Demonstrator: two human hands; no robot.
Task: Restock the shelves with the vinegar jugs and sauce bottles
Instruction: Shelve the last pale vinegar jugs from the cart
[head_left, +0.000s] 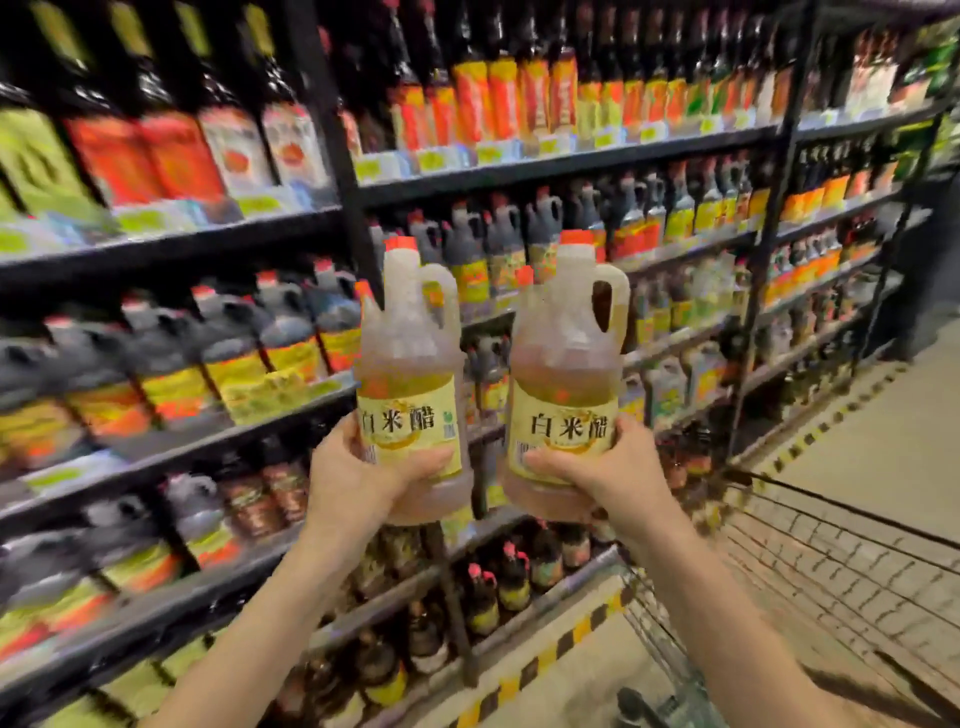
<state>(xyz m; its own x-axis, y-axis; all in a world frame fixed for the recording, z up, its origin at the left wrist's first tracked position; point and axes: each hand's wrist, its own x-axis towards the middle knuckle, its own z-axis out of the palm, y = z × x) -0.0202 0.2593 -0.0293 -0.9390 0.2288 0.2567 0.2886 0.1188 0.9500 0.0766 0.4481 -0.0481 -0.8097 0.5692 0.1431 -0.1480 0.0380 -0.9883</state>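
Two clear vinegar jugs with red caps and pale yellow labels are held upright side by side in front of the shelves. My left hand (358, 475) grips the left vinegar jug (413, 358) low on its body, thumb across the label. My right hand (605, 470) grips the right vinegar jug (566, 364) the same way, near its base. Both jug handles point right. The black shelves (561, 163) behind them are packed with dark sauce bottles (540, 223) and dark jugs (283, 322).
A wire shopping cart (831, 561) stands at the lower right beside me. A black-and-yellow striped strip (550, 654) runs along the shelf base on the floor. The aisle floor (883, 426) stretches away to the right. A black shelf upright (452, 597) stands just behind the jugs.
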